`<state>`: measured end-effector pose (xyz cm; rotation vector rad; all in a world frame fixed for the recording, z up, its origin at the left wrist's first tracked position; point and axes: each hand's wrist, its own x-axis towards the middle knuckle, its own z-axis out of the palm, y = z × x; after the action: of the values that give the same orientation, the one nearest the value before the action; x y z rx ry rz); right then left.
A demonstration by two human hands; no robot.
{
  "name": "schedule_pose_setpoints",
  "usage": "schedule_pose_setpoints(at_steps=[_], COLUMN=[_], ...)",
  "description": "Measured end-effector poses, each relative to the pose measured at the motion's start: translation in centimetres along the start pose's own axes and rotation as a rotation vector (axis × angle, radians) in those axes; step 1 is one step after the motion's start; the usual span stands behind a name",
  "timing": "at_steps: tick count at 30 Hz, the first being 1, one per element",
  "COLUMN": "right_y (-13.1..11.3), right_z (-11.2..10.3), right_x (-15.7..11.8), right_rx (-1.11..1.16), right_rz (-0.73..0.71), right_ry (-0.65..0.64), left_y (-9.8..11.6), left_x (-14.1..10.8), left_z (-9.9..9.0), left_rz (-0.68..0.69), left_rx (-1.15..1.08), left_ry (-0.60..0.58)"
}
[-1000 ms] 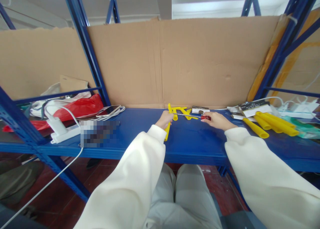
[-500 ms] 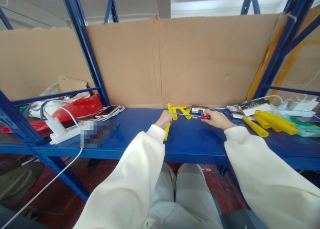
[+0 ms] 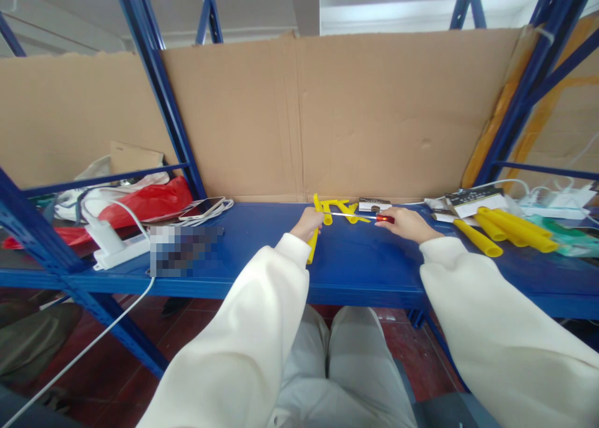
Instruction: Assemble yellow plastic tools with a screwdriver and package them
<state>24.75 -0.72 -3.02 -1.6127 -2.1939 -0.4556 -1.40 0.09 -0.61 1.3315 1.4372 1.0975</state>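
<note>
My left hand (image 3: 307, 223) is closed around a yellow plastic piece (image 3: 312, 247) that stands roughly upright above the bench, its ends showing above and below the fingers. My right hand (image 3: 402, 223) grips the red handle of a screwdriver (image 3: 384, 218). The metal shaft runs left, level, and its tip meets the yellow piece at my left fingers; the exact contact point is too small to make out. Just behind the shaft lie several small yellow plastic parts (image 3: 349, 209) on the blue bench (image 3: 262, 241).
Several yellow tubes (image 3: 477, 238) lie at the right beside black-and-white boxes (image 3: 475, 200). A small box (image 3: 374, 204) sits against the cardboard wall (image 3: 374, 116). Leftward are a white power strip (image 3: 124, 251), a phone with cable (image 3: 202, 208) and a red bag (image 3: 150, 203).
Both hands stay in nearly the same place. The screwdriver handle looks slightly turned in my right fingers, with its shine altered.
</note>
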Motion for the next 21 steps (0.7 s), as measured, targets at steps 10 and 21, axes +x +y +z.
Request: schedule_pose_setpoints(at_steps=[10,21], right_y=[0.33,-0.27], right_z=[0.18,-0.14], right_x=[0.03,0.04], right_rx=[-0.022,0.005], right_rz=[-0.038,0.031], right_ry=[0.042,0.017], left_y=[-0.19,-0.13], left_x=[0.13,0.20], left_z=[0.07,0.01], left_rz=[0.007,-0.004], left_rx=[0.011,0.012], left_ry=[0.004,0.006])
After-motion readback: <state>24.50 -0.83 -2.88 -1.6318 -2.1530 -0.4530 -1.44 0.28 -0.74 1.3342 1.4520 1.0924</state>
